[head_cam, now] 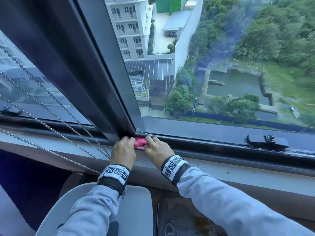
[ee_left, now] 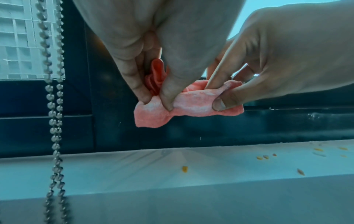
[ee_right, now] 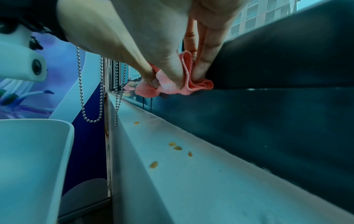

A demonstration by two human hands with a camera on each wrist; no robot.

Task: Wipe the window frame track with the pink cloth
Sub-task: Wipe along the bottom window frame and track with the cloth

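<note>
A crumpled pink cloth [head_cam: 140, 142] sits in the dark window frame track [head_cam: 204, 142], right at the corner where the upright frame bar meets it. My left hand [head_cam: 129, 140] pinches the cloth's left end between thumb and fingers. My right hand [head_cam: 149, 140] pinches its right end. In the left wrist view the cloth [ee_left: 191, 106] is stretched between my left hand [ee_left: 157, 103] and my right hand [ee_left: 216, 97], against the track [ee_left: 249, 121]. In the right wrist view my right hand [ee_right: 185, 78] presses the bunched cloth [ee_right: 199, 86] against the frame. The track under the cloth is hidden.
Metal bead chains [head_cam: 51, 106] hang slantwise just left of my left hand. A black window latch [head_cam: 267, 140] sits on the track far to the right. The pale sill [head_cam: 221, 169] below carries scattered yellowish crumbs [ee_right: 177, 147]. A white chair [head_cam: 136, 210] stands under my arms.
</note>
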